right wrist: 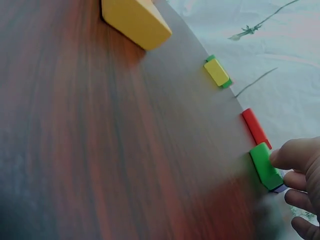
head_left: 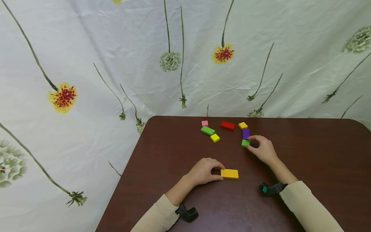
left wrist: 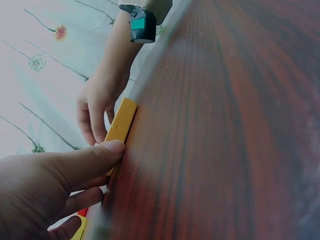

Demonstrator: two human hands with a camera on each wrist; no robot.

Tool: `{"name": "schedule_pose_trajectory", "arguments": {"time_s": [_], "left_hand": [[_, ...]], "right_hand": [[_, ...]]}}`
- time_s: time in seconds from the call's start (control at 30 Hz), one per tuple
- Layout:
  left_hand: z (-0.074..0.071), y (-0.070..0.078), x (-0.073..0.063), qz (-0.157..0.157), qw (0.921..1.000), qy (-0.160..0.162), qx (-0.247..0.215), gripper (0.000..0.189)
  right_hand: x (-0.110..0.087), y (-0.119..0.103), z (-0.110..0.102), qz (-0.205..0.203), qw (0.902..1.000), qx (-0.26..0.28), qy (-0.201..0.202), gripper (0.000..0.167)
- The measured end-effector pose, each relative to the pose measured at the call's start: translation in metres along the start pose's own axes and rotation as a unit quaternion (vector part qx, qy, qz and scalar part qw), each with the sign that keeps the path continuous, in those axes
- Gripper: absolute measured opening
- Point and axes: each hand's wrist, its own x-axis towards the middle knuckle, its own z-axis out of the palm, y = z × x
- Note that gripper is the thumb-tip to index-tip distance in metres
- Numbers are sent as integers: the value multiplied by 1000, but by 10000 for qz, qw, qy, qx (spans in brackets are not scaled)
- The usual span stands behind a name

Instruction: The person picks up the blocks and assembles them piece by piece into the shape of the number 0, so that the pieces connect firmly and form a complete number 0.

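Observation:
In the head view, my left hand pinches the left end of a long yellow-orange block between thumb and fingers. The left wrist view shows the thumb along one side of that yellow-orange block. Farther back on the right, my right hand pinches a small green block, thumb at its near side and index finger at its far side. That block lies against the near end of a purple block, and a small yellow block lies at the purple one's far end.
A red block lies left of the purple one. Farther left, a pink block, a longer green block and a yellow block form a slanting row. The brown table ends at a flowered cloth.

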Motion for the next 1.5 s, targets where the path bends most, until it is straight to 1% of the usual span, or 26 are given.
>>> {"name": "schedule_pose_trajectory", "arguments": {"time_s": [0.27, 0.63, 0.87, 0.93, 1.23, 1.5], "left_hand": [[-1, 2, 0, -44, 10000, -32, 57, 32], [-2, 3, -1, -56, 10000, -41, 57, 32], [-1, 3, -2, -8, 10000, -20, 55, 32], [-1, 3, -2, 1, 10000, -7, 49, 32], [0, 0, -2, 31, 10000, 0, -16, 31], [0, -2, -2, 55, 10000, -6, -45, 32]], "right_hand": [[2, 5, 0, 67, 9999, 131, -85, 33], [4, 5, -2, 146, 9994, 174, -261, 31], [3, 6, -3, 496, 9978, 170, -398, 32], [3, 6, -3, 531, 9976, 197, -395, 33], [-1, 4, -4, 493, 9977, 309, -342, 33], [-11, -6, -8, 368, 9979, 401, -340, 32]]}}
